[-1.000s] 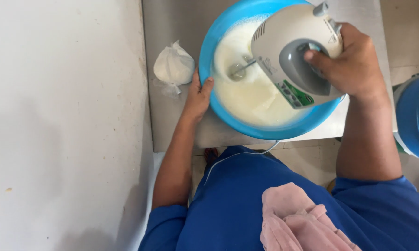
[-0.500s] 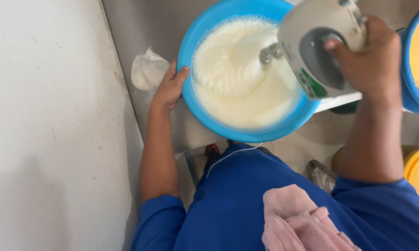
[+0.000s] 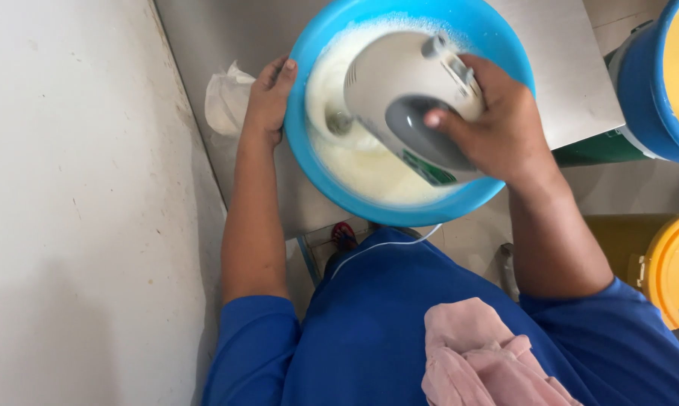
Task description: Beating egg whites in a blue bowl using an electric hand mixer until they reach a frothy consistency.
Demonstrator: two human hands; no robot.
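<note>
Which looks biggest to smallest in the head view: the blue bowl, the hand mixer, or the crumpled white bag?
1. blue bowl
2. hand mixer, held above the bowl by the right hand, so nearness to the camera enlarges it somewhat
3. crumpled white bag, beside the left hand

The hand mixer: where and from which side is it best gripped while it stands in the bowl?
Probably by the grey handle loop on top of the hand mixer, from the person's right, as the right hand does: the beaters point down into the blue bowl, which the left hand touches at its rim.
</note>
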